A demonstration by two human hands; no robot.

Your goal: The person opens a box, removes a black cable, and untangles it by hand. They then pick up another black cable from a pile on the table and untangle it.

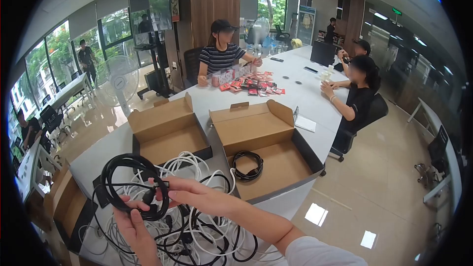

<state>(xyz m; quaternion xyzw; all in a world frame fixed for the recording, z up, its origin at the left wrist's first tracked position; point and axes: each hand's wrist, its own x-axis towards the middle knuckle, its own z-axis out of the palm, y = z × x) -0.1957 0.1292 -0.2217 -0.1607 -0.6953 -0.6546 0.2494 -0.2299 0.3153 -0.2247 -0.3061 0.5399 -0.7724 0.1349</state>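
A coiled black cable [114, 197] is held up above the near end of the table. My left hand [132, 224] grips the bottom of the coil from below. At the coil's right side, the fingers of my right hand [185, 189] pinch the cable near a dark plug. Beneath both hands spreads a tangled heap of white cables [197, 234] and black ones. To the right, an open cardboard box [290, 182] contains one neatly coiled black cable [248, 165]. Another open cardboard box [172, 143] stands to its left, its brown inside showing.
A third cardboard box [69, 207] sits low at the left. Across the white table [295, 98], a person in a striped shirt [221, 59] sits behind a pile of red packets [251, 84]. Other people sit along the right side. A standing fan [118, 81] is at the left.
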